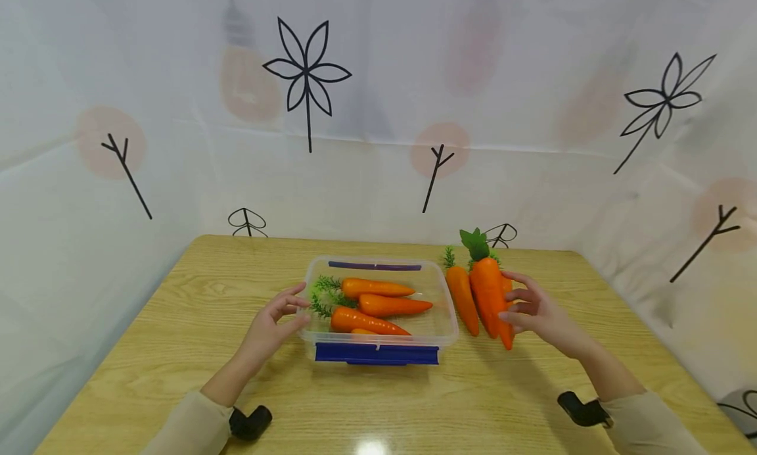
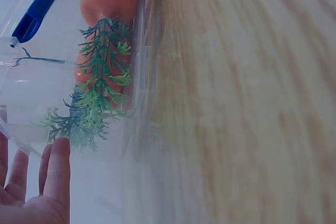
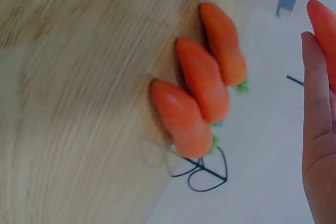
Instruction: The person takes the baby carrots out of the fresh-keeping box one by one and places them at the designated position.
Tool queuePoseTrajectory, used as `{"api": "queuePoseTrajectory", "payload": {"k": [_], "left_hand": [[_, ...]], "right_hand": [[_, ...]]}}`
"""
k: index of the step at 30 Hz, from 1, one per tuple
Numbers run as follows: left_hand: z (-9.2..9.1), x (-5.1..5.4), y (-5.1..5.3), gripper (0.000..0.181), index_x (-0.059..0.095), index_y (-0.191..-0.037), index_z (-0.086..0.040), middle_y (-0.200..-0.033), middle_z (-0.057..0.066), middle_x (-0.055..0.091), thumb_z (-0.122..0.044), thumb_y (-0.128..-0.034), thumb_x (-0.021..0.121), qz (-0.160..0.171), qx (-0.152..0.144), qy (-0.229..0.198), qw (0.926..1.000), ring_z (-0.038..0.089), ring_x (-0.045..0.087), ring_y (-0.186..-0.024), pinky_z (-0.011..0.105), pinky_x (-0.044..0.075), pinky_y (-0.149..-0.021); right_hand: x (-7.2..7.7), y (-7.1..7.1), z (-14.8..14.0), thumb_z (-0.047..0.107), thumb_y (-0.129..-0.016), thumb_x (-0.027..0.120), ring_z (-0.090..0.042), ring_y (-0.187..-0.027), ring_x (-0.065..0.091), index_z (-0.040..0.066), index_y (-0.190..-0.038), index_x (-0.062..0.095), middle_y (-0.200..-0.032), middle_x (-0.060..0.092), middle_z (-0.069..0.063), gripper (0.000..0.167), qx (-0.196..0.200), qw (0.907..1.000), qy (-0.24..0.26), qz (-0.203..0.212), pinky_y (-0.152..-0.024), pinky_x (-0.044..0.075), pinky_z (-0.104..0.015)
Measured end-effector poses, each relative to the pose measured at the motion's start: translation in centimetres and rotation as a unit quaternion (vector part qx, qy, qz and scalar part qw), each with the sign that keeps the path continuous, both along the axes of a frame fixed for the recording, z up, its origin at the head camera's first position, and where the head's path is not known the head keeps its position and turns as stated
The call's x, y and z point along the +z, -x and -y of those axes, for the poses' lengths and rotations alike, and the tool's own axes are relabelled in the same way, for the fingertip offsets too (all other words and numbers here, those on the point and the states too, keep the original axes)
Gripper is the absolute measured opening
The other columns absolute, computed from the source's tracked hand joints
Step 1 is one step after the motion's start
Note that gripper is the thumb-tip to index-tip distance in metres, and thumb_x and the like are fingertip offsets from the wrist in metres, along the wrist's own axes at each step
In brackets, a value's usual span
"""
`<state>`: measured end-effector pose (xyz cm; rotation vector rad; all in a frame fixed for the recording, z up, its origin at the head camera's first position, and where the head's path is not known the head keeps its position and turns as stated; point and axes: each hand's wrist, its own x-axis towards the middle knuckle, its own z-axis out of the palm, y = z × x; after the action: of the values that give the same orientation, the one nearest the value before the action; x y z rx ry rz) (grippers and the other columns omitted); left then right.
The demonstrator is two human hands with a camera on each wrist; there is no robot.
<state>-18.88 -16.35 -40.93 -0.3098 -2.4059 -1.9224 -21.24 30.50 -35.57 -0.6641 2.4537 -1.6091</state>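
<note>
Our left hand point(image 1: 273, 329) is at the near-left end of the clear plastic food container point(image 1: 451, 313), fingers loosely bent and apart, fingertips at the rim; we cannot tell how firmly they press. That box, with its blue latch point(image 1: 376, 354) at the front, looks light and a little springy, so a light steadying touch at the rim should do, and it could slide on the smooth surface point(image 1: 236, 271) if knocked.

Inside it lie the toy carrots point(image 1: 395, 305), at least four, frilly green tops point(image 1: 326, 298) to the left and tips to the right; the nearest is mostly hidden by the front wall.

Just right of the container, three loose carrots point(image 3: 205, 80) rest side by side on the surface. Their glossy skin suggests moulded imitations: light, fairly stiff, somewhat slippery and apt to roll. We would take each across its thick upper body, since the narrow tip offers little purchase and the greenery might bend or pull off.

In front of them, raised off the surface, is the broad-leaved carrot point(image 1: 489, 292); our right hand point(image 1: 545, 318) pinches it from the right between thumb and fingers, a sound hold for something so light.
</note>
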Motion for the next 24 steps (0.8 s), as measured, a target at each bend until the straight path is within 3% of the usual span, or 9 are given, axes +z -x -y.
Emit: {"api": "queuePoseTrajectory", "payload": {"k": [6, 24], "left_hand": [[0.0, 0.0, 0.0, 0.029, 0.061, -0.110, -0.003, -0.146, -0.002, 0.035, -0.022, -0.0879, 0.066, -0.004, -0.001, 0.000, 1.0000, 0.032, 0.041, -0.118, 0.051, 0.041, -0.091], [-0.2, 0.1, -0.1, 0.026, 0.061, -0.109, -0.001, -0.145, 0.000, 0.036, -0.017, -0.0884, 0.065, -0.007, 0.001, 0.003, 1.0000, 0.032, 0.043, -0.117, 0.047, 0.041, -0.091]], "right_hand": [[-0.7, 0.6, -1.2, 0.002, -0.090, 0.060, -0.018, -0.087, 0.062, 0.006, -0.144, 0.021, -0.107, 0.050, -0.016, 0.067, -0.024, 0.9995, 0.021, -0.003, -0.066, 0.054, -0.040], [-2.5, 2.4, -5.0, 0.008, -0.091, 0.060, -0.014, -0.083, 0.064, 0.004, -0.144, 0.021, -0.103, 0.056, -0.006, 0.065, -0.105, 0.9944, 0.008, 0.013, -0.066, 0.054, -0.037]]}}
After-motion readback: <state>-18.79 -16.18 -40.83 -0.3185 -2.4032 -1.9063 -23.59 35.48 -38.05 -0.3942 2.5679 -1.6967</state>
